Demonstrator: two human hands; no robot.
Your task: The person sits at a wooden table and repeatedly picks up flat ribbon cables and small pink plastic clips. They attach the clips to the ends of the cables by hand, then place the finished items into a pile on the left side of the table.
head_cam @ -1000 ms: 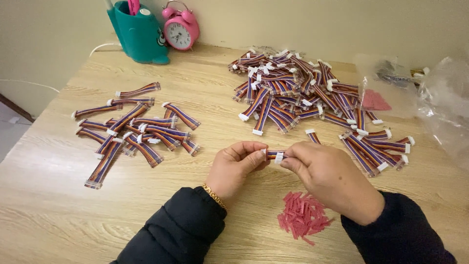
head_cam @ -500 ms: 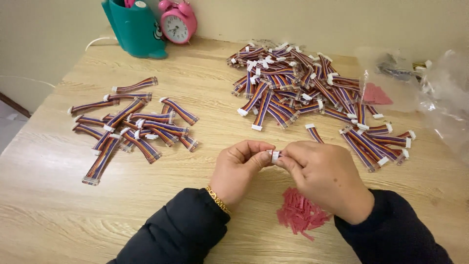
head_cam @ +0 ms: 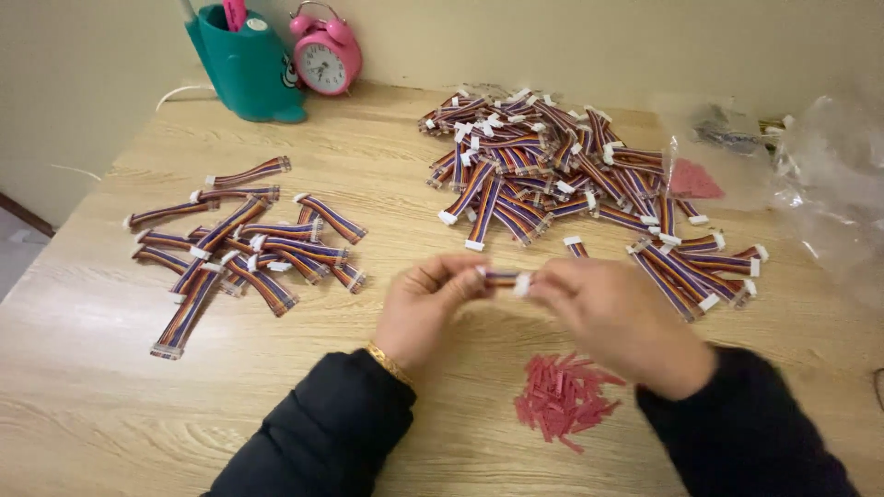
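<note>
Both hands hold one short striped ribbon cable (head_cam: pixel 502 277) just above the wooden table (head_cam: pixel 387 166). My left hand (head_cam: pixel 425 308) pinches its left end. My right hand (head_cam: pixel 619 317) grips the white connector at its right end. A small heap of red plastic strips (head_cam: pixel 562 400) lies on the table just below my right hand. A large pile of similar cables (head_cam: pixel 562 170) sits behind my hands, and a smaller spread of cables (head_cam: pixel 239 248) lies to the left of my left hand.
A teal pen holder (head_cam: pixel 244 64) and a pink alarm clock (head_cam: pixel 324 57) stand at the back left by the wall. Clear plastic bags (head_cam: pixel 829 184), one with red pieces (head_cam: pixel 692 179), lie at the right edge.
The view has shifted slightly. My hands stay together on the same cable, with the white connector now showing between the fingers.
</note>
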